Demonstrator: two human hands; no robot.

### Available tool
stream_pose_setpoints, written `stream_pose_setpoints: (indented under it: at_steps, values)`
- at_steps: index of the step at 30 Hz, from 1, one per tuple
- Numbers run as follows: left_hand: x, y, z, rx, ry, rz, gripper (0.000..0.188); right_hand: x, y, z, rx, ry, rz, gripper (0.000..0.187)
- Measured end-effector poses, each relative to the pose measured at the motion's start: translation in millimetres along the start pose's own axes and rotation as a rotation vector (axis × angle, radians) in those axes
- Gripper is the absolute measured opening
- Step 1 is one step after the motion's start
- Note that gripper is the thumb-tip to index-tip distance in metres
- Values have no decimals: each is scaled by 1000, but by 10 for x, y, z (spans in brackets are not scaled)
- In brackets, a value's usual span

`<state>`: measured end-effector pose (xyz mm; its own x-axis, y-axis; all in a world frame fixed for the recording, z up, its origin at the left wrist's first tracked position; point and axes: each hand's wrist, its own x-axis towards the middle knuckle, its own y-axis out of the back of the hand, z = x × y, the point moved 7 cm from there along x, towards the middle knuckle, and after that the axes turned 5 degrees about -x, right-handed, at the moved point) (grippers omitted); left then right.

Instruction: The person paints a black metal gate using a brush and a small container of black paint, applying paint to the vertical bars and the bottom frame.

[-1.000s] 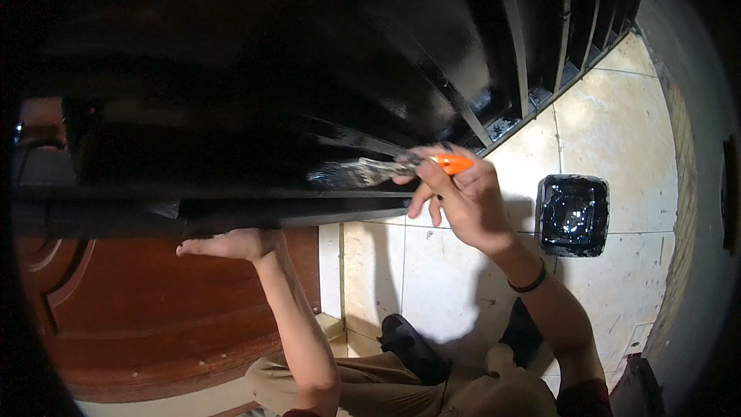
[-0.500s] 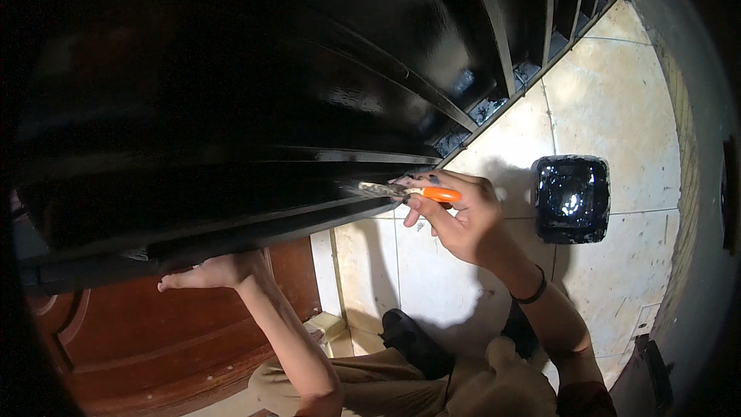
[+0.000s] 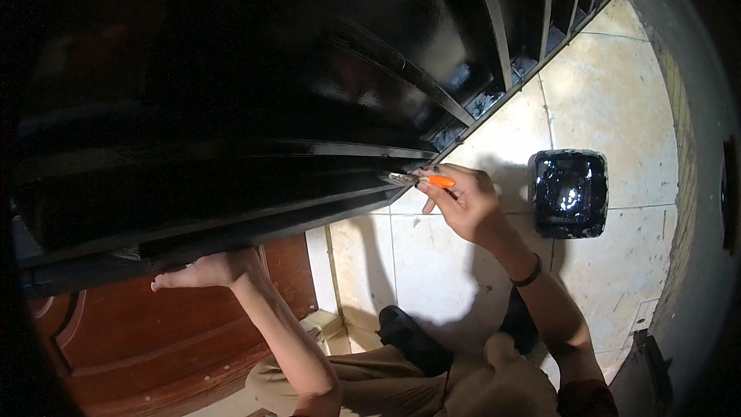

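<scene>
In my right hand (image 3: pixel 467 205), thumb and fingers close round a small paintbrush (image 3: pixel 441 182) with an orange handle. Its dark, paint-wet bristles point left at the lower bars of a black metal gate (image 3: pixel 347 152), close to the corner by the floor. Dark smears mark the fingers of this hand. My left hand (image 3: pixel 212 271) grips the near edge of the gate further left. Its thumb stretches along the edge, while the other fingers are mostly hidden behind the frame.
A square black tray of glossy black paint (image 3: pixel 571 193) sits on pale floor tiles (image 3: pixel 610 100) to the right. A brown wooden door (image 3: pixel 177 332) is below the gate at left. A grey wall (image 3: pixel 695 301) curves along the right side. My shoe (image 3: pixel 413 344) is on the tiles.
My right hand has drawn the paintbrush a little to the right along the gate's bar, toward the corner. My left hand keeps its place on the gate edge.
</scene>
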<state>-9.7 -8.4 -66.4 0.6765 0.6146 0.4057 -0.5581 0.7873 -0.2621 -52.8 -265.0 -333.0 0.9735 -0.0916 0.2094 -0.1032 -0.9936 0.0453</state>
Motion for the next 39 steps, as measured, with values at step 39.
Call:
stream_pose_setpoints:
  at_steps: [39]
  values:
    - [82,142,51,33,-100,-7,106,-134,45,-177,156,-319,0,28]
